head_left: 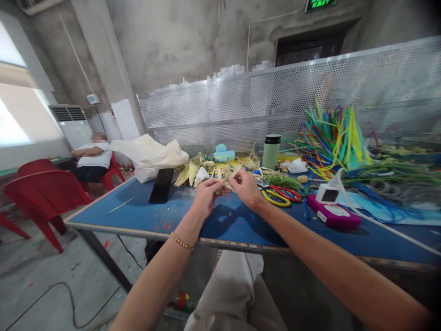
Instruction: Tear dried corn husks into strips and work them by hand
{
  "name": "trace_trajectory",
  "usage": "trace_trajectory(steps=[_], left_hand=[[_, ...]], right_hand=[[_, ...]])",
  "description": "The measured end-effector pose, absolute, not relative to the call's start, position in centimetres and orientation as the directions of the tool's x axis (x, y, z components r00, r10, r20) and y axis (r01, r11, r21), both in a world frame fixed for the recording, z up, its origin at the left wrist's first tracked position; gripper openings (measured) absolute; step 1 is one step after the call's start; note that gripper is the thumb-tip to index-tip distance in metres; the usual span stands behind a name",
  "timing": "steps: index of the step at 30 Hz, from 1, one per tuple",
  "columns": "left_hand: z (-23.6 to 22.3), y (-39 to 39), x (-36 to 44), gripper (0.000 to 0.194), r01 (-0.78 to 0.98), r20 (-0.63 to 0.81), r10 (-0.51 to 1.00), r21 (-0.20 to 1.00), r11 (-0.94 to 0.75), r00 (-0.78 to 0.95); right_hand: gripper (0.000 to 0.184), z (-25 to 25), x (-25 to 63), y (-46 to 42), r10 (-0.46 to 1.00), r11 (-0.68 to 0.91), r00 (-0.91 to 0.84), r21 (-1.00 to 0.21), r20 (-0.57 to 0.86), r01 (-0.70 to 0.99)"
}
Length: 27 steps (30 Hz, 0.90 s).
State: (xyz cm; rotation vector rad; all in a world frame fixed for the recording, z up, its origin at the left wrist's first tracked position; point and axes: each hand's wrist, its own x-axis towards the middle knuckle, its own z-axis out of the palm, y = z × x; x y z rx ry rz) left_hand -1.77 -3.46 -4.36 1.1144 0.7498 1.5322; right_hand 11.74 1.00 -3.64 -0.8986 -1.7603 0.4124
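My left hand point(206, 194) and my right hand point(245, 186) meet above the blue table point(144, 216). Both pinch a pale strip of dried husk point(231, 176) that runs between their fingertips. Just behind my hands lies a heap of yellow-green husks point(206, 169). Scissors with red and yellow handles point(280, 195) lie right of my right hand. A black phone point(161, 185) lies flat to the left of my left hand.
A green flask point(271, 151), a bundle of coloured strips point(330, 135), a pink and white device point(332, 209) and a white bag point(148, 156) sit on the table. A perforated metal screen point(241, 105) backs it. Red chairs point(44, 193) and a seated person point(91, 158) are at left.
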Motion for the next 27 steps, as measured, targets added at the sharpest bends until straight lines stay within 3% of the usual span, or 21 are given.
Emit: trace_trajectory(steps=[7,11,14,16,20,27], left_hand=[[-4.6,-3.4,-1.6,0.026,-0.294,0.351,0.935,0.89,-0.35,-0.05],[-4.8,-3.1,-1.9,0.023,-0.249,0.361,0.924,0.89,-0.381,-0.126],[-4.9,-2.8,-2.1,0.019,-0.261,0.342,0.923,0.888,-0.378,-0.174],[-4.9,-2.7,-2.3,0.017,-0.262,0.335,0.922,0.888,-0.377,-0.192],[-4.8,-2.7,-2.3,0.015,-0.264,0.327,0.925,0.891,-0.37,-0.195],[-5.0,-2.6,-2.4,0.015,-0.242,0.344,0.923,0.893,-0.379,-0.175]], right_hand=[[0.01,-3.9,11.5,0.6,0.7,0.673,-0.136,-0.583,0.701,0.455],[0.014,-3.4,11.6,0.3,0.777,0.613,-0.152,-0.677,0.611,0.409],[0.031,-3.0,11.9,0.0,0.842,0.539,-0.203,-0.755,0.5,0.374],[0.037,-2.9,12.2,0.0,0.836,0.548,-0.265,-0.747,0.48,0.377],[0.028,-3.1,12.7,0.6,0.786,0.615,-0.347,-0.702,0.511,0.359],[0.019,-2.6,12.9,0.6,0.754,0.655,-0.331,-0.606,0.568,0.452]])
